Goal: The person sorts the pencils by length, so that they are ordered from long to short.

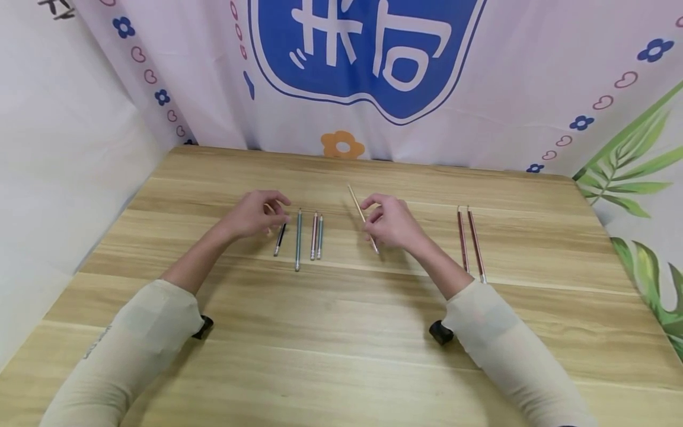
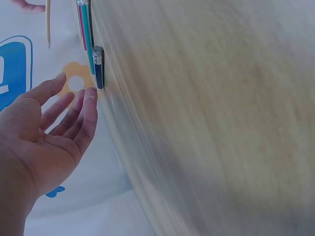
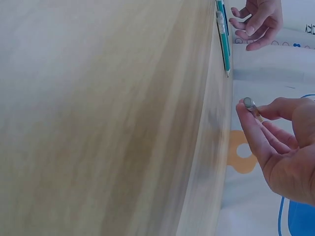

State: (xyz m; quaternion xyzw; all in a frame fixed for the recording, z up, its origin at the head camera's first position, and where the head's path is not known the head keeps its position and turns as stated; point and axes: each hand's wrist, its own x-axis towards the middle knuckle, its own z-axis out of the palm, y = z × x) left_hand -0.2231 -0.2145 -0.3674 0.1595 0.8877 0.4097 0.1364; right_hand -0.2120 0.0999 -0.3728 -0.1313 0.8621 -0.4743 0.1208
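My right hand (image 1: 393, 223) pinches a light wood-coloured pencil (image 1: 356, 203) between thumb and fingers, held at a slant. In the right wrist view its metal-ringed end (image 3: 249, 103) points toward the camera. My left hand (image 1: 258, 214) hovers at the near-black pencil (image 1: 280, 240), fingers loosely bent. The left wrist view shows the fingertips beside that dark pencil (image 2: 99, 73), with nothing gripped. Right of it lie a teal pencil (image 1: 298, 240), a dark red pencil (image 1: 313, 237) and a shorter blue-green pencil (image 1: 320, 237), roughly parallel.
Two dark red pencils (image 1: 475, 243) lie side by side on the right of the wooden table (image 1: 320, 356), partly behind the right forearm. A printed cloth (image 1: 213, 107) hangs along the table's far edge. A black device (image 1: 440, 333) shows under the right sleeve.
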